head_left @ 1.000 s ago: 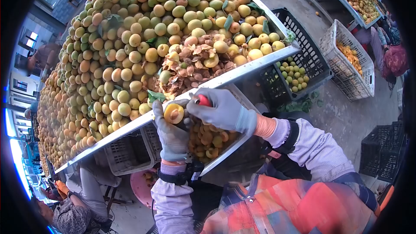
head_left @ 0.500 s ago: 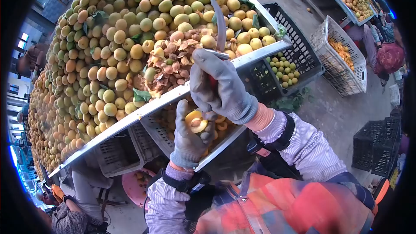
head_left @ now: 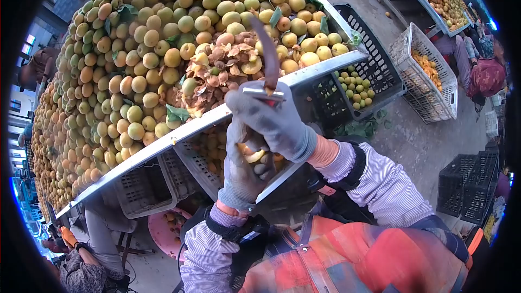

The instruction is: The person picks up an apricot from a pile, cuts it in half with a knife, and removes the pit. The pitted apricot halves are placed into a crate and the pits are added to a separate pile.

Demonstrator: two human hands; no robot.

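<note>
My gloved left hand [head_left: 244, 168] is wrapped round a cut apricot [head_left: 253, 154] whose yellow flesh shows between the fingers. Just above and touching it, my gloved right hand [head_left: 279, 119] grips a curved knife [head_left: 267, 49] by its handle, with the blade pointing up. Behind the hands, a large heap of apricots [head_left: 135, 76] lies on a metal-edged table [head_left: 190, 128]. A pile of brown pits and scraps [head_left: 222, 68] sits near that edge. Below the edge, a crate [head_left: 195, 168] holds cut fruit, partly hidden by my hands.
A black crate [head_left: 388, 76] with small green fruit stands to the right, beside a white crate [head_left: 404, 46] of orange pieces. Farther right are stacked black crates [head_left: 467, 184]. A pink basin [head_left: 163, 233] is on the floor at lower left. Other people sit at both sides.
My right hand has come down and left against my left hand, and the knife has moved down with it. The cut apricot is now more covered by the fingers.
</note>
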